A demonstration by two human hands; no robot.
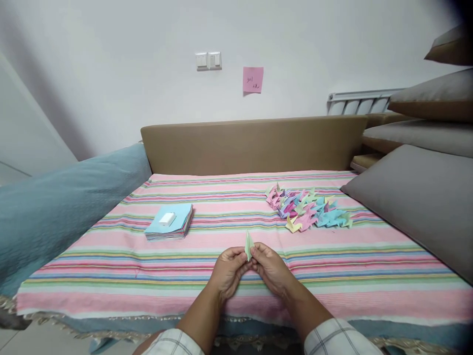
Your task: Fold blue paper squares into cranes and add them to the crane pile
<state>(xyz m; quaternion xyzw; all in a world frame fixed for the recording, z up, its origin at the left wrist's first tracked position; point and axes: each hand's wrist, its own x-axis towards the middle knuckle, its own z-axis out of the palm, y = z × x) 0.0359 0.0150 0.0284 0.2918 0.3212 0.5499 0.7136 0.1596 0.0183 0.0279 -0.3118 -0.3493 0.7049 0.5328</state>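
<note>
pinched from both sides: a pale green, pointed piece of folded paper (pixel 249 244)

bare left hand (pixel 229 268) and bare right hand (pixel 271 268) close thumbs and fingers on its lower end (the narrow tip sticks out past them), above a multicoloured striped cloth (pixel 121 242). beyond, a heap of pastel folded-paper shapes (pixel 305 213) lies right; a square stack of coloured paper (pixel 183 212) sits left.
</note>
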